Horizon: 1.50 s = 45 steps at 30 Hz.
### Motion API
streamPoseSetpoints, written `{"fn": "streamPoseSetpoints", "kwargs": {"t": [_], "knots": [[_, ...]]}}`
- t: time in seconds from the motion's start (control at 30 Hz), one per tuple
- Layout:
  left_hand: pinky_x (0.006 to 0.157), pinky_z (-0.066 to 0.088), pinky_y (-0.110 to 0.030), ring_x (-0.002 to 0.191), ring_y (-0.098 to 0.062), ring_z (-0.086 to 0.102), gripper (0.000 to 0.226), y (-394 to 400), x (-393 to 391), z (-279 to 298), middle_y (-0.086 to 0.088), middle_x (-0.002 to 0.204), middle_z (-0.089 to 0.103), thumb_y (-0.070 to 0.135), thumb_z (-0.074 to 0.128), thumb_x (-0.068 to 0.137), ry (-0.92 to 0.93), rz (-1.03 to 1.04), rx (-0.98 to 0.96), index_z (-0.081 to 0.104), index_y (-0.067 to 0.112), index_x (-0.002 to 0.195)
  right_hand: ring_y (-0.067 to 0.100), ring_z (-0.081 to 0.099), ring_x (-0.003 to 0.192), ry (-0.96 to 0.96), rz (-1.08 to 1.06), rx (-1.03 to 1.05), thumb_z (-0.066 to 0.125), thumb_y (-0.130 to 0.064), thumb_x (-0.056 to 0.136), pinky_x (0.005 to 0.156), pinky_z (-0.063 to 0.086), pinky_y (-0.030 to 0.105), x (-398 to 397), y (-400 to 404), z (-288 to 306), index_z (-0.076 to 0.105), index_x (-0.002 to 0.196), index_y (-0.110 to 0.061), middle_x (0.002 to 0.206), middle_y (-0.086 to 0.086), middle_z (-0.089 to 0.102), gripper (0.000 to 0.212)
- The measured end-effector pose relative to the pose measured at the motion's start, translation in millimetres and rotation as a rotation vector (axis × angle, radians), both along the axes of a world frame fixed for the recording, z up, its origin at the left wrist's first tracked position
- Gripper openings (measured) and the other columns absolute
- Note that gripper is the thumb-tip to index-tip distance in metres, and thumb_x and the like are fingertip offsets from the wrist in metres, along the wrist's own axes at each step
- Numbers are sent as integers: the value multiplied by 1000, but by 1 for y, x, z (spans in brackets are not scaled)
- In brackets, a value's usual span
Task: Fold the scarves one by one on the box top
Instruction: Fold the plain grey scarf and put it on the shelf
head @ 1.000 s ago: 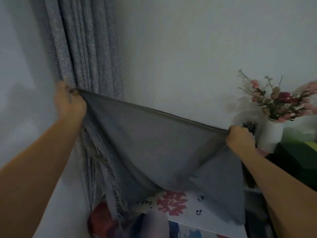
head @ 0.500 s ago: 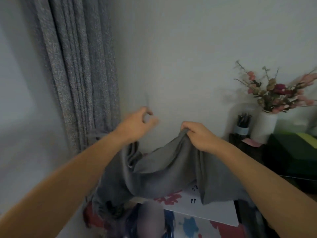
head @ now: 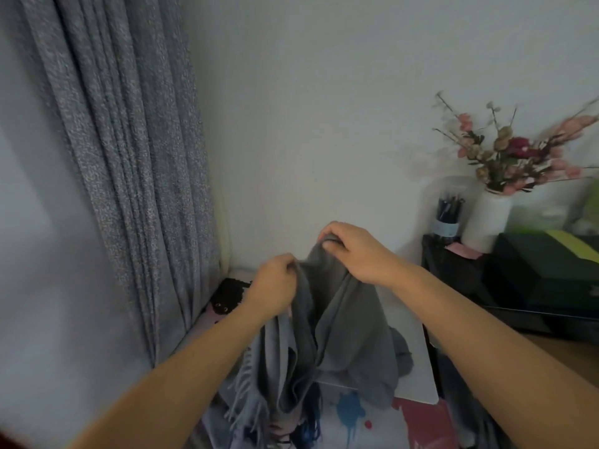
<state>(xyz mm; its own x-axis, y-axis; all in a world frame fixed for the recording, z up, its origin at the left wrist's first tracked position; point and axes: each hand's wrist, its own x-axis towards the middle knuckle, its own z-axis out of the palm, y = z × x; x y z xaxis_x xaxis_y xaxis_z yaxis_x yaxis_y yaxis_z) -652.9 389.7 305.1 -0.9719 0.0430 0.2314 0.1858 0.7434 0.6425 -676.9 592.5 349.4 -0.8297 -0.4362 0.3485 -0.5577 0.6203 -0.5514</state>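
Note:
A grey fringed scarf point(head: 340, 345) hangs doubled over in front of me, above the white box top point(head: 415, 361). My left hand point(head: 275, 286) grips the scarf's upper edge on the left. Just to its right and slightly higher, my right hand point(head: 353, 251) pinches the other part of that edge. The two hands are close together. The scarf's fringe point(head: 246, 393) dangles at the lower left, and its lower folds rest on the box top.
A grey curtain point(head: 129, 157) hangs on the left. A white vase of flowers point(head: 489, 218), a pen cup point(head: 447, 218) and a dark box point(head: 544, 277) stand at right. Printed fabric or paper with blue and red blotches point(head: 356, 416) lies below the scarf.
The scarf was stretched wide between my hands; I brought the hands together, and my left hand, which had let go, now grips the edge again. The scarf now hangs doubled.

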Motion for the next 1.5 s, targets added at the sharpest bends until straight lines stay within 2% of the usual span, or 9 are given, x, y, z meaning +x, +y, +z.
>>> {"fn": "streamPoseSetpoints", "kwargs": {"t": [0.17,0.4,0.57,0.77,0.9,1.03,1.17,1.37,1.5], "knots": [[67,44,-44,83,-45,62,19,-38,0,70,-23,91,66,10,42,98,345,155,-436,58,16,107,33,61,99,6,-352,535,50,-2,87,86,51,38,-8,41,-8,66,101,-11,104,12,59,24],[76,51,-49,94,-49,60,26,-89,-32,174,-26,107,65,11,42,93,434,262,-583,63,17,107,27,59,82,-156,-546,503,52,-4,90,69,49,31,-22,83,66,67,103,-9,100,12,65,21],[73,43,-42,91,-44,60,23,-105,-48,239,-26,107,65,6,43,94,521,330,-481,65,8,102,22,65,71,-221,-496,299,55,-3,88,52,51,25,-13,102,118,68,89,-10,84,9,66,15],[73,43,-39,90,-40,59,17,-116,-52,276,-27,107,64,6,43,92,504,403,-366,60,7,90,23,69,99,-119,-154,-590,59,-1,97,77,60,27,-1,96,123,68,107,-9,106,9,72,15],[72,42,-44,97,-45,60,18,-127,-48,290,-27,109,63,7,44,94,534,484,-409,62,10,97,20,65,85,-6,-132,-902,55,-19,102,68,57,30,12,89,167,65,103,0,94,7,69,21],[91,46,-52,110,-49,57,31,-133,-49,285,-29,120,62,6,45,94,520,490,-434,67,7,116,27,69,102,-54,-277,-881,49,-35,105,89,58,43,12,74,187,68,102,-10,105,7,73,32],[85,48,-46,104,-45,61,28,-136,-63,279,-27,115,66,7,47,95,506,402,-387,71,8,110,24,70,105,-180,50,-1372,49,-21,104,89,58,37,20,73,191,64,114,1,111,14,73,28],[91,49,-40,110,-40,62,28,-150,-100,277,-18,123,68,9,52,99,363,281,-436,75,13,115,16,70,83,-393,-274,-1061,44,-11,106,78,55,35,-36,90,172,62,104,-7,111,9,68,17],[84,50,-33,105,-34,64,32,-141,-136,242,-14,121,69,12,51,98,207,227,-609,75,24,115,26,58,101,-486,-560,-855,44,-12,106,80,50,41,-88,94,144,58,124,-10,126,11,60,22]]}}
